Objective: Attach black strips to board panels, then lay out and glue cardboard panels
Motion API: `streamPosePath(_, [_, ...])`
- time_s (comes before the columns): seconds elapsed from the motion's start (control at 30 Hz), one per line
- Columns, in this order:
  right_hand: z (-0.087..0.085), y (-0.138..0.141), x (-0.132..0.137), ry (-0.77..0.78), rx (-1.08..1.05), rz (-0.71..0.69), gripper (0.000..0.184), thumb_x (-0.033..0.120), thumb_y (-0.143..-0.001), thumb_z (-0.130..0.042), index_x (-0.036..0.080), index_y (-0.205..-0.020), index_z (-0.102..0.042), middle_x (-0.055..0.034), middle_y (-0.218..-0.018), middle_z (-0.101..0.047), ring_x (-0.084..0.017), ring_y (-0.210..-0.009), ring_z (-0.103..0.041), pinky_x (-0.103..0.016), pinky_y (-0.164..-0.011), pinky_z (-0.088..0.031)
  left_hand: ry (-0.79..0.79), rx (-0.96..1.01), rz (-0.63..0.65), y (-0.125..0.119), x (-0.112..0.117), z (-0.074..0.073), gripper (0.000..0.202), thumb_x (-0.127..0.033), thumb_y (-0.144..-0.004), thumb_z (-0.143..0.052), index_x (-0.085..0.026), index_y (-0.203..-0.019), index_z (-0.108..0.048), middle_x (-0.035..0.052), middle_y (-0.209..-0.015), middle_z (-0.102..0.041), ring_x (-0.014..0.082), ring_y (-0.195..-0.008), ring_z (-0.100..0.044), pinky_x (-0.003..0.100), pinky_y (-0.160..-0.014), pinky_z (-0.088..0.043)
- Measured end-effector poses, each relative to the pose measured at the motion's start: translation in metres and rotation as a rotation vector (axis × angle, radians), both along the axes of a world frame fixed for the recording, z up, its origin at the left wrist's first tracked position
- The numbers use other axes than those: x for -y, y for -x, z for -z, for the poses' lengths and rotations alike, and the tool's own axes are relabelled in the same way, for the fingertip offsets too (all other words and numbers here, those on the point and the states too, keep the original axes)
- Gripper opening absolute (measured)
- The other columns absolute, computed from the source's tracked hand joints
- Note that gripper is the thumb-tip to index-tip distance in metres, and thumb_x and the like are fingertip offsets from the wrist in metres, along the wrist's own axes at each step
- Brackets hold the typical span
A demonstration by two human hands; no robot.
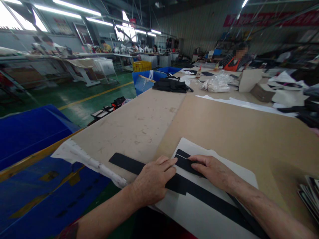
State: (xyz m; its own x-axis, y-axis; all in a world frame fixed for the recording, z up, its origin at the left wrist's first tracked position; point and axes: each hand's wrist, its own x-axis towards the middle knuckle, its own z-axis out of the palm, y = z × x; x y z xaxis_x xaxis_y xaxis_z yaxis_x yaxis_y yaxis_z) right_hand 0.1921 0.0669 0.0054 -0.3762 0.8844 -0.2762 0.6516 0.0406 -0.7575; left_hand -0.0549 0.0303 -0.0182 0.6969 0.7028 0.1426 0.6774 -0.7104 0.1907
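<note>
Black flat fabric-like strips lie on a white board (239,169) at the near side of the table. My left hand (156,179) is over the long black strip (209,197), its fingers bent and close together. Its fingertips reach the left end of a shorter black strip (184,163). My right hand (211,167) pinches that shorter strip between thumb and fingers. One more narrow black strip (182,153) lies just beyond it. To the left of my left hand, a black strip (127,162) sticks out over the table. My right forearm hides part of the board.
Brown sheeting covers the table (147,116). Blue bins (37,126) stand left, below the table edge. A stack of thin pieces (310,196) sits at the right. Farther off are black bags (171,84), clear plastic (216,83) and a person (234,61) across the table.
</note>
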Motion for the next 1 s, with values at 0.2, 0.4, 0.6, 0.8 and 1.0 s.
streamPosePath(0.2, [0.000,-0.002,0.000,-0.017,0.027,0.001,0.040,0.032,-0.087,-0.052,0.021,-0.120,-0.072,-0.0045,-0.104,-0.076,-0.022,-0.090,-0.067,-0.036,-0.085,-0.049,-0.002,-0.003,-0.008,-0.002,0.000,-0.001,0.047,-0.009,-0.070,-0.057,-0.017,-0.116,-0.061,0.0085,-0.148,-0.053,0.0275,-0.125,-0.049,0.042,-0.101,-0.052])
streamPosePath(0.4, [-0.003,0.003,0.002,-0.027,0.026,0.022,0.037,0.030,-0.088,-0.053,0.021,-0.118,-0.072,-0.0036,-0.097,-0.075,-0.019,-0.084,-0.065,-0.033,-0.080,-0.048,-0.002,-0.008,-0.017,-0.002,-0.001,-0.003,0.049,-0.007,-0.067,-0.056,-0.017,-0.115,-0.062,0.0090,-0.145,-0.055,0.0277,-0.124,-0.049,0.043,-0.100,-0.052])
streamPosePath(0.6, [-0.019,-0.038,0.013,0.031,0.022,0.040,0.050,0.033,-0.076,-0.070,0.026,-0.126,-0.067,0.0006,-0.084,-0.068,-0.017,-0.072,-0.060,-0.029,-0.065,-0.045,0.004,-0.011,-0.016,-0.003,-0.001,-0.004,0.054,-0.005,-0.062,-0.055,-0.017,-0.115,-0.062,0.0091,-0.145,-0.055,0.0287,-0.125,-0.049,0.045,-0.101,-0.053])
streamPosePath(0.8, [-0.021,-0.127,0.057,0.134,0.015,0.248,0.047,0.036,-0.068,-0.074,0.024,-0.113,-0.071,0.0012,-0.079,-0.063,-0.015,-0.069,-0.056,-0.028,-0.063,-0.045,-0.046,0.025,-0.025,-0.001,-0.003,0.000,0.063,0.001,-0.058,-0.049,-0.018,-0.116,-0.064,0.0072,-0.143,-0.057,0.0263,-0.126,-0.050,0.043,-0.103,-0.051])
streamPosePath(1.0, [0.008,-0.141,0.095,0.090,-0.173,0.558,0.038,0.044,-0.073,-0.070,0.020,-0.101,-0.064,0.0029,-0.076,-0.058,-0.013,-0.067,-0.053,-0.027,-0.064,-0.042,-0.109,0.064,-0.007,0.003,-0.007,0.011,0.056,-0.001,-0.068,-0.049,-0.019,-0.119,-0.064,0.0074,-0.143,-0.058,0.0273,-0.126,-0.051,0.045,-0.105,-0.050])
